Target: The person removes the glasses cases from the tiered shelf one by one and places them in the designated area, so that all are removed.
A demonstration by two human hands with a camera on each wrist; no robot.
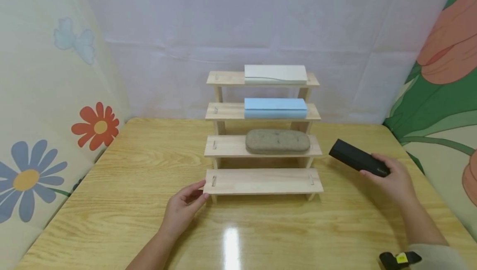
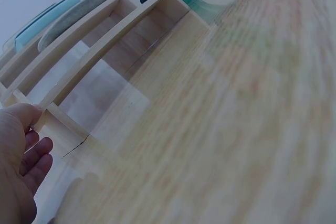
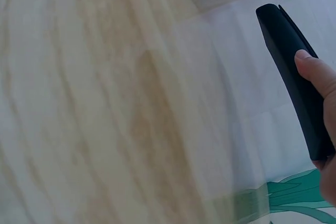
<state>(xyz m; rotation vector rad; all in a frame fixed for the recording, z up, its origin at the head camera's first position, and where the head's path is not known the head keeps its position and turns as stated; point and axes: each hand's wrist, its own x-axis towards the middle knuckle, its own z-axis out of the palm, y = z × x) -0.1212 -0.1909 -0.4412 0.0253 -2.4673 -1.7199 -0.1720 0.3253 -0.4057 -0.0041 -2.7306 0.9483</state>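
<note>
A four-tier wooden step rack stands on the table. My left hand pinches the left end of its lowest tier between thumb and fingers; the left wrist view shows the thumb at the corner. Out to the right, my right hand holds a black glasses case by its near end, tilted and raised off the table. On the rack, a white case lies on the top tier, a light blue case below it, and a grey-green rounded case on the third tier. The lowest tier is bare.
The wood-grain table extends around the rack. Behind it hangs a pale cloth backdrop. Flower-patterned panels flank both sides, the left panel and the right panel. A black strap sits at my right sleeve.
</note>
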